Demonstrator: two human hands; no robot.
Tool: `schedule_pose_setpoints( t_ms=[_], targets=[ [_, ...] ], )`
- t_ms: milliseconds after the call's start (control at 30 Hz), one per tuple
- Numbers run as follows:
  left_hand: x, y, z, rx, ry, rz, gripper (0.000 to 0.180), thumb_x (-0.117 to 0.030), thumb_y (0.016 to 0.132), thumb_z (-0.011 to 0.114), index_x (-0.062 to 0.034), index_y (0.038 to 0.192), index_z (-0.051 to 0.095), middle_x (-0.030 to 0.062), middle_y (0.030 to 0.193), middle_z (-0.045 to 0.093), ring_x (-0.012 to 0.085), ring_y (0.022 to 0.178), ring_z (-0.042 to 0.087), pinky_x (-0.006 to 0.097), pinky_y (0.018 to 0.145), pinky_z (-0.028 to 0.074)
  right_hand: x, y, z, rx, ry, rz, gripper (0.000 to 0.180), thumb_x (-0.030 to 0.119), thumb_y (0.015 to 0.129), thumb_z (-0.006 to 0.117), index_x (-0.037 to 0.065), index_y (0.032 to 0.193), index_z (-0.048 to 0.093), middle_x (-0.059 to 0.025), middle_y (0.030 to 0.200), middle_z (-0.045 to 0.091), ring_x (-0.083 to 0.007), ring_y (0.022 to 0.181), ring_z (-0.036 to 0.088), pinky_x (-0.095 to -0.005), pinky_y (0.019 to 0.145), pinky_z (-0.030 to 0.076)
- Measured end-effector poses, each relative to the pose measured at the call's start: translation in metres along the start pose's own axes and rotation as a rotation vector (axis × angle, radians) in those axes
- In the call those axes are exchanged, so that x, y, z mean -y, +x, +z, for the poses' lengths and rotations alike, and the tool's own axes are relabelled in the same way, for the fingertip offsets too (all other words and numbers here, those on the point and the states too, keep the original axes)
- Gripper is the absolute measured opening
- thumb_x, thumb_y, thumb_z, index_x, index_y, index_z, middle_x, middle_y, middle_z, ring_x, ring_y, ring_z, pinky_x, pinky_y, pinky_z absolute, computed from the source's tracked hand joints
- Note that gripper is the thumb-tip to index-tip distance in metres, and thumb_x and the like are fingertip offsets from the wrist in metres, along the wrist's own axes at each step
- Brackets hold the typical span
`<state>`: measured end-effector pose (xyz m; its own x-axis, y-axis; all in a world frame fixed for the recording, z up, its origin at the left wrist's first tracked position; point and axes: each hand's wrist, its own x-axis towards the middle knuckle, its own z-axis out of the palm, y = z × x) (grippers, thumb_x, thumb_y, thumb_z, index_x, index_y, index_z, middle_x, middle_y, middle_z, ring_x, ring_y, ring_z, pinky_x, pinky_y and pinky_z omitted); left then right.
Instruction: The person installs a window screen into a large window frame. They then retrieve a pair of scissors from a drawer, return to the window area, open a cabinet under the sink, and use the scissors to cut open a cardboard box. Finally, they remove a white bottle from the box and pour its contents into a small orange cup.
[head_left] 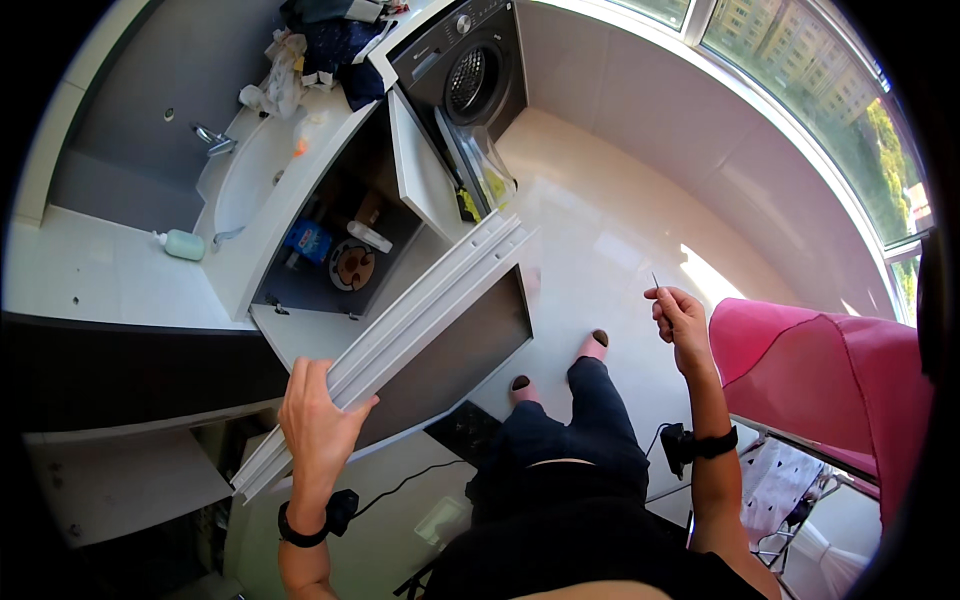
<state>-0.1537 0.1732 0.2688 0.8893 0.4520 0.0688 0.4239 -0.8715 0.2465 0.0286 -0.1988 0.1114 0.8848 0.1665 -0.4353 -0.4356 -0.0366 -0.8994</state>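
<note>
My left hand (322,415) is closed over the long white grooved frame (440,300), with the thumb on its near side and the fingers across the top edge. The frame runs slanting from the lower left up toward the middle, and a dark grey panel (455,355) shows beneath it. Over the floor to the right, my right hand (680,325) pinches a thin, dark, pointed piece (656,281) that sticks up past the fingertips. That piece is too small to name, and the right hand is well apart from the frame.
An open cabinet (340,225) holds a blue pack and a round patterned thing. Above it is a white basin (245,185) with a tap; a green bottle (183,245) lies alongside. A front-loading washer (470,80) has its door ajar. Pink cloth (800,360) hangs at right.
</note>
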Motion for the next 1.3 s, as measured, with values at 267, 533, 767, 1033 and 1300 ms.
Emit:
schedule_pose_setpoints(
  t_ms=[267,533,767,1033,1300],
  targets=[
    [-0.165,0.081,0.056,0.134,-0.035,0.394,0.048,-0.011,0.051,0.084,-0.0036,0.089,0.055,0.0084,0.085,0.050,0.0284,0.078,0.055,0.037,0.063,0.045,0.035,0.028,-0.140,-0.185,0.113,-0.091,0.027,0.024,0.098,0.048,0.000,0.101,0.060,0.0038,0.067,0.049,-0.0012,0.049,0.036,-0.0169,0.042,0.025],
    [-0.324,0.148,0.122,0.101,-0.128,0.783,0.045,-0.010,0.053,0.083,-0.0038,0.086,0.053,0.0086,0.084,0.050,0.0277,0.081,0.055,0.037,0.066,0.045,0.049,0.017,-0.278,-0.481,0.234,-0.186,0.026,0.022,0.097,0.050,-0.001,0.101,0.060,0.0029,0.068,0.051,-0.0009,0.048,0.036,-0.0171,0.040,0.025],
    [-0.461,0.241,0.181,0.124,-0.191,1.024,0.048,-0.015,0.056,0.083,-0.0052,0.093,0.054,0.0085,0.089,0.051,0.0287,0.087,0.055,0.039,0.071,0.046,0.048,-0.011,-0.328,-0.683,0.302,-0.241,0.026,0.022,0.097,0.049,-0.001,0.102,0.060,0.0025,0.069,0.050,-0.0014,0.047,0.036,-0.0164,0.040,0.026],
    [-0.610,0.344,0.268,0.165,-0.198,1.302,0.050,-0.018,0.057,0.083,-0.0055,0.095,0.053,0.0077,0.090,0.052,0.0290,0.092,0.054,0.039,0.075,0.046,0.038,-0.010,-0.349,-0.973,0.403,-0.290,0.026,0.023,0.097,0.050,-0.001,0.102,0.060,0.0026,0.070,0.050,-0.0017,0.047,0.037,-0.0167,0.040,0.027],
    [-0.766,0.417,0.309,0.294,-0.118,1.441,0.054,-0.018,0.057,0.084,-0.0037,0.101,0.056,0.0105,0.097,0.055,0.0316,0.096,0.055,0.040,0.078,0.046,0.045,0.041,-0.364,-1.304,0.506,-0.285,0.028,0.026,0.096,0.052,-0.001,0.099,0.061,0.0034,0.067,0.049,-0.0019,0.047,0.037,-0.0173,0.040,0.025]
  ],
)
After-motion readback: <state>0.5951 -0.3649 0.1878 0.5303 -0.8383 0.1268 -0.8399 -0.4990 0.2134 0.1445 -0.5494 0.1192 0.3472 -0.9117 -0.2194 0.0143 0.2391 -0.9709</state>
